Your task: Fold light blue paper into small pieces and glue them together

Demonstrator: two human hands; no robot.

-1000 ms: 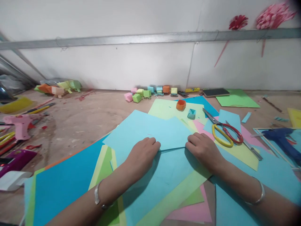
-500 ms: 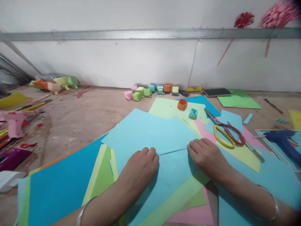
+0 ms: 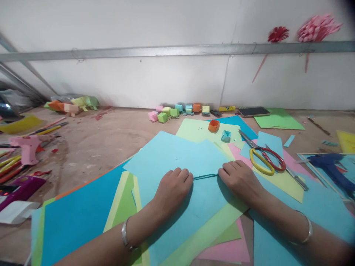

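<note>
A light blue paper sheet (image 3: 177, 157) lies on a spread of coloured sheets, its near edge lifted a little. My left hand (image 3: 173, 188) rests knuckles-up at that edge, fingers curled onto the paper. My right hand (image 3: 240, 177) sits at the same edge further right, fingers curled down onto it too. Both wrists wear a silver bangle. Red-and-yellow scissors (image 3: 263, 157) lie just right of my right hand.
Small folded paper boxes (image 3: 177, 111) line the wall; an orange one (image 3: 213, 125) and a blue one (image 3: 226, 136) sit on the green sheet. A pink glue gun (image 3: 26, 147) and pens lie at left, a blue glue gun (image 3: 332, 164) at right, a dark pad (image 3: 253, 111) behind.
Both hands stayed at the blue sheet's near edge, shifting slightly. The edge between them now stands up a little more than half a second ago.
</note>
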